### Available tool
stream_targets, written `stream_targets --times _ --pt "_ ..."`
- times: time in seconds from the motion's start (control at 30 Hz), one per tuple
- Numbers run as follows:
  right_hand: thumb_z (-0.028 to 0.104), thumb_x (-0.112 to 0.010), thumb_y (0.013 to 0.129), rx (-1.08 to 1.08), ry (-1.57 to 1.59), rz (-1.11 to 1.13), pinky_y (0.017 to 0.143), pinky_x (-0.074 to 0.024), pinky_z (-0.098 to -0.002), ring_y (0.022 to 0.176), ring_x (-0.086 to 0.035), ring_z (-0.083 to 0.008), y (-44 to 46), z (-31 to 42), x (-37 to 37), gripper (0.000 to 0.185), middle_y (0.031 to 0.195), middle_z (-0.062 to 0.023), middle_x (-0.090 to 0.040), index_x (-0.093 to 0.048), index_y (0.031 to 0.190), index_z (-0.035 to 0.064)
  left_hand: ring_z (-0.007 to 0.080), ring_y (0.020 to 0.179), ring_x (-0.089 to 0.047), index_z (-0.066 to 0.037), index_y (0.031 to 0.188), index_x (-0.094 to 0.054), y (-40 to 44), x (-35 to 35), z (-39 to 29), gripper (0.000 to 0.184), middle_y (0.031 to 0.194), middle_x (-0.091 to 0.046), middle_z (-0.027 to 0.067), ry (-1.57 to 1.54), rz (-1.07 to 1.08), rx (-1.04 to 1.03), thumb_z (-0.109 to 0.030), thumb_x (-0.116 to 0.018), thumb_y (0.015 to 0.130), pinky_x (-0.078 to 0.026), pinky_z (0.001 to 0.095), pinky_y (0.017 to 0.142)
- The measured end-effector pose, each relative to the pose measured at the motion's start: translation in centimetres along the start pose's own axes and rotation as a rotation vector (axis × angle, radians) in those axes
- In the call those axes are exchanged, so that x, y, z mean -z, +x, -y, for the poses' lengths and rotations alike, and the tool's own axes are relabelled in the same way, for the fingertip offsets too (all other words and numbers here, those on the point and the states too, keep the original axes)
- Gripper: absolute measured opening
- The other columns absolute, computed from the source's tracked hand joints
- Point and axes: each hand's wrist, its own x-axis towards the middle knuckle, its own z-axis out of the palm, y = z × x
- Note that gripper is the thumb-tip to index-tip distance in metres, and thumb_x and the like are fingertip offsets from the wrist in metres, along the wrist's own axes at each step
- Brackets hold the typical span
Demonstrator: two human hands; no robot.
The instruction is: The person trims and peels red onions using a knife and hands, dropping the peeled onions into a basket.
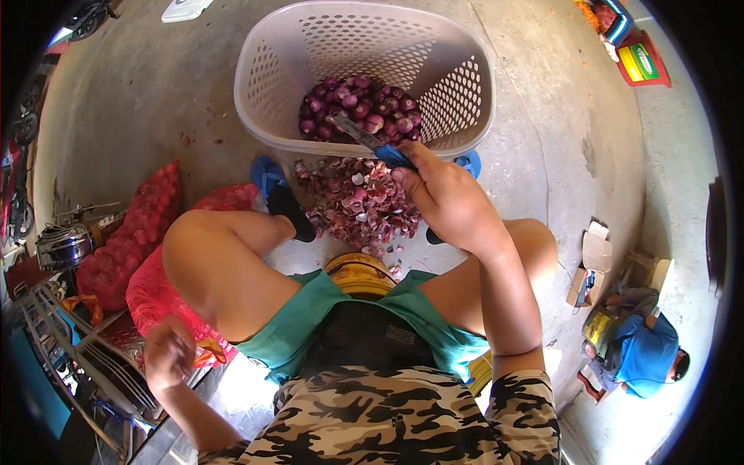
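My right hand [449, 198] is closed around the blue handle of a knife [360, 136]. The blade points up and left over the near rim of a large pale plastic basket [267, 116]. Inside it lies a pile of purple-red onions [360, 105]. Below the basket, a heap of papery onion skins [360, 201] covers the floor between my feet. My left hand [170, 353] is at the lower left, close to an orange-trimmed red mesh sack [155, 298]. Motion smears its fingers, so their grip is unclear.
Another full red mesh sack [128, 240] leans at the left, beside a metal rack [77, 333]. A yellow container [360, 275] sits between my legs. At right are an open cardboard box [587, 287] and a seated person in a blue shirt [647, 353]. A red tub [655, 70] stands farther back.
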Motion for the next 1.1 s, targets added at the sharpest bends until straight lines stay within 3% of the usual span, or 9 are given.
stream_targets --times 0.13,0.23,0.33,0.43,0.57,0.7,0.83,1.03,1.1 --pt "0.019 -0.055 0.089 0.004 0.009 -0.016 0.058 -0.042 -0.0482 0.069 -0.058 -0.0402 0.4 0.6 -0.4 0.024 0.069 -0.0215 -0.057 -0.049 0.099 -0.0015 0.0164 0.053 -0.061 0.005 0.08 -0.063 -2.4 -0.4 -0.1 0.034 0.062 -0.063 0.0113 0.315 0.171 0.64 -0.028 -0.056 0.088 -0.048 0.027 0.05" --pt "0.02 -0.054 0.09 -0.005 0.0 0.016 0.058 -0.0421 -0.0482 0.069 -0.058 -0.0397 0.6 0.5 -0.7 0.024 0.068 -0.0217 -0.057 -0.049 0.099 -0.0015 0.0212 0.064 -0.063 0.005 0.09 -0.062 -2.9 0.5 5.1 0.031 0.069 -0.064 0.0104 0.704 0.061 0.695 -0.025 -0.053 0.09 -0.049 0.0305 0.059" --pt "0.02 -0.054 0.09 -0.001 -0.022 0.034 0.059 -0.0423 -0.0482 0.069 -0.058 -0.0395 0.9 0.6 -0.6 0.024 0.067 -0.022 -0.057 -0.049 0.1 -0.0017 0.0243 0.079 -0.061 0.004 0.108 -0.058 -2.0 1.4 8.4 0.028 0.088 -0.063 0.0144 0.979 -0.309 0.449 -0.017 -0.052 0.09 -0.048 0.0319 0.068" --pt "0.02 -0.054 0.09 0.038 -0.03 0.031 0.06 -0.0426 -0.0481 0.069 -0.058 -0.0398 1.1 0.3 -0.7 0.025 0.067 -0.0224 -0.057 -0.05 0.102 -0.002 0.0262 0.09 -0.057 -0.001 0.121 -0.052 -0.8 3.0 12.6 0.035 0.105 -0.057 0.0173 0.919 -0.6 -0.068 -0.009 -0.055 0.086 -0.047 0.034 0.073" --pt "0.021 -0.054 0.09 0.033 -0.01 -0.002 0.06 -0.0425 -0.0479 0.07 -0.058 -0.0401 0.8 -0.2 -0.8 0.026 0.067 -0.023 -0.057 -0.051 0.101 -0.0023 0.0307 0.102 -0.053 -0.003 0.125 -0.05 0.4 3.4 12.9 0.043 0.111 -0.053 0.0176 1.017 -0.993 -0.089 -0.003 -0.055 0.082 -0.044 0.0386 0.088" --pt "0.021 -0.055 0.089 -0.01 -0.009 -0.008 0.061 -0.0428 -0.0478 0.07 -0.058 -0.0401 0.5 -0.2 -0.5 0.028 0.068 -0.0233 -0.057 -0.051 0.102 -0.0029 0.0273 0.099 -0.057 -0.004 0.128 -0.047 0.0 4.5 13.2 0.054 0.116 -0.056 0.0167 1.321 -0.897 -0.343 0.0 -0.056 0.076 -0.046 0.0359 0.084" --pt "0.021 -0.055 0.089 0.033 -0.04 0.025 0.061 -0.0431 -0.0477 0.07 -0.058 -0.0401 0.6 -0.2 -0.7 0.028 0.071 -0.0228 -0.058 -0.051 0.102 -0.003 0.0323 0.093 -0.06 -0.004 0.131 -0.04 -1.9 4.9 12.9 0.066 0.108 -0.06 0.0198 0.897 -0.582 0.454 -0.003 -0.062 0.068 -0.047 0.0396 0.08" --pt "0.019 -0.055 0.088 0.104 -0.024 0.03 0.063 -0.0438 -0.0483 0.073 -0.058 -0.0404 0.9 0.0 -1.0 0.023 0.074 -0.023 -0.059 -0.051 0.097 -0.002 0.0333 0.104 -0.054 -0.007 0.125 -0.046 -1.3 4.4 11.5 0.065 0.109 -0.059 0.0168 1.388 -0.953 0.063 -0.012 -0.073 0.066 -0.044 0.0407 0.087" --pt "0.019 -0.054 0.088 0.058 -0.043 0.06 0.063 -0.0441 -0.0485 0.073 -0.059 -0.0404 0.9 0.6 -0.6 0.023 0.075 -0.0231 -0.059 -0.051 0.097 -0.0018 0.033 0.108 -0.052 -0.008 0.118 -0.053 -1.0 5.2 12.0 0.056 0.11 -0.058 0.0156 1.593 -0.834 0.014 -0.02 -0.074 0.068 -0.043 0.0395 0.088"
